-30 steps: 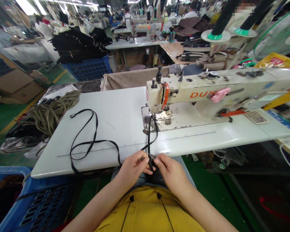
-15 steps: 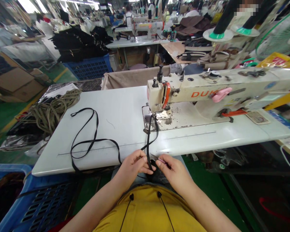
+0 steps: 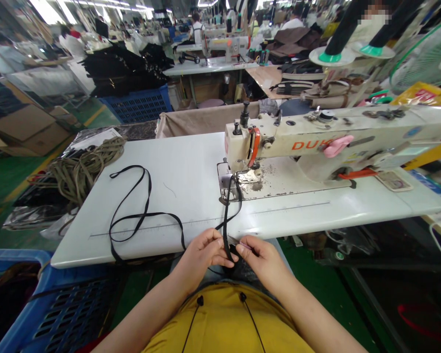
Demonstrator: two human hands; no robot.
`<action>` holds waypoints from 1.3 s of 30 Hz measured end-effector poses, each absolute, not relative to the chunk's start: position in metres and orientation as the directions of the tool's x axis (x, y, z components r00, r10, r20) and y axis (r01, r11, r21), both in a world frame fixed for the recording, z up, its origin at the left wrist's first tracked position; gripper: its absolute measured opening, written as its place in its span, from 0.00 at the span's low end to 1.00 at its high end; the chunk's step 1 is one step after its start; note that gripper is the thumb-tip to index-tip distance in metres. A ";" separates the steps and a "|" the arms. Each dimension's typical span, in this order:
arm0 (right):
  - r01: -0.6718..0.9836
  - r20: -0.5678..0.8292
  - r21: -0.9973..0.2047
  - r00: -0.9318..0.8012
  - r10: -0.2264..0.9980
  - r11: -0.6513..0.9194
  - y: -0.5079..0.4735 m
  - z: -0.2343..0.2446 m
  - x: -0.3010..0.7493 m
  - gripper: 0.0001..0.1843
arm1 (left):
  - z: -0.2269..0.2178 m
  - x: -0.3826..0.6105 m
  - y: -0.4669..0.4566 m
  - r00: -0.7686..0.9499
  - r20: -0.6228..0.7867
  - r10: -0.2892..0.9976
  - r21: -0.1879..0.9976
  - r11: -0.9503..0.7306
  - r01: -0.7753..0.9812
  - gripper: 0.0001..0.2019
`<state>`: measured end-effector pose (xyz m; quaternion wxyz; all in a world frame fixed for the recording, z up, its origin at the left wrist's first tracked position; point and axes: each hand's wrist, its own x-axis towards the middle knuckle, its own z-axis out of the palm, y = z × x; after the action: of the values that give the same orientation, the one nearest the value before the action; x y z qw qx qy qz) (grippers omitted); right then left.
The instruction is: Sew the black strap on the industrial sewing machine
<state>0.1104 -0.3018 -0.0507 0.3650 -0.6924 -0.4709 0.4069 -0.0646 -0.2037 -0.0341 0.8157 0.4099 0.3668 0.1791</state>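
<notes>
A long black strap [image 3: 132, 218] loops over the white sewing table [image 3: 191, 162] and runs from the needle area of the cream sewing machine [image 3: 316, 139] down to the table's front edge. My left hand [image 3: 202, 255] pinches the strap there, fingers closed on it. My right hand [image 3: 262, 260] is closed beside it, holding a small metal tool with a pink tip against the same piece of strap, just below the table edge and above my lap.
A pile of olive cord [image 3: 81, 169] lies at the table's left end. A blue crate [image 3: 33, 304] stands at my lower left. Thread cones [image 3: 334, 37] and a fan [image 3: 426, 54] are behind the machine. Other sewing stations and stacked dark fabric fill the background.
Both hands stay at the table's front edge on the strap, shifted only slightly. The view has tilted a little; the strap loops lie as before.
</notes>
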 end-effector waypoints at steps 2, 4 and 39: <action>0.351 -0.206 -0.893 0.233 0.950 -0.280 -0.300 -0.051 0.110 0.20 | -0.034 -0.064 -0.204 0.672 -0.453 0.586 0.790 0.613 -0.001 0.17; 0.346 -0.177 -0.903 0.238 0.955 -0.253 -0.298 -0.052 0.108 0.19 | -0.033 -0.063 -0.204 0.676 -0.457 0.578 0.782 0.624 -0.005 0.17; 0.833 0.034 -0.548 0.114 0.993 -0.077 -0.311 -0.029 0.107 0.12 | -0.032 -0.066 -0.203 0.645 -0.440 0.625 0.881 0.440 0.174 0.20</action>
<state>0.1065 -0.3106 -0.0293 0.2243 -0.7119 -0.6411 0.1783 -0.0664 -0.2031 -0.0318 0.7517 0.5076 0.3935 0.1497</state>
